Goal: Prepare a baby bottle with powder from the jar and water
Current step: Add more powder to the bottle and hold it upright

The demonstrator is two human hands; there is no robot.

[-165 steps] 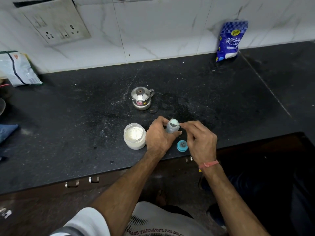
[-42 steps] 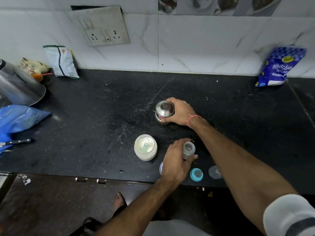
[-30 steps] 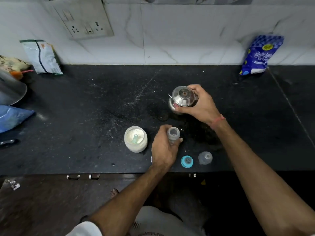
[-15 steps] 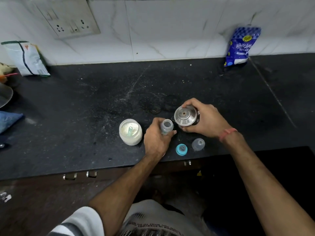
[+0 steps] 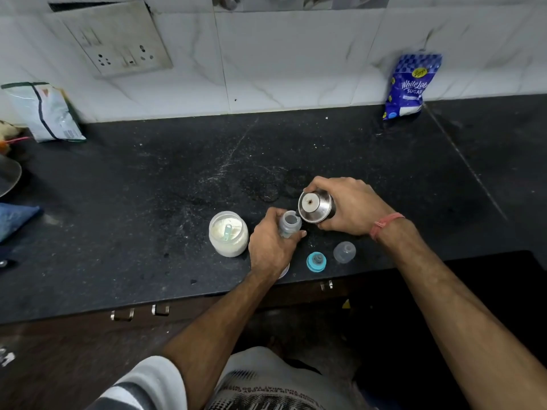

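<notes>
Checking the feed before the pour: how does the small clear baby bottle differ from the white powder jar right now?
The clear baby bottle is gripped in the left hand; the white powder jar stands free on the black counter. The bottle is narrower than the jar. The jar holds white powder with a pale green scoop in it; the bottle's contents are unclear. Both are uncapped and upright.

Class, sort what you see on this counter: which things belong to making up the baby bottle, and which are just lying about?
Belongs to the job:
baby bottle, in the left hand
steel pot, tilted in the right hand
powder jar with scoop
blue teat ring
clear cap

Just lying about:
sugar packet
green-edged packet
blue cloth
</notes>
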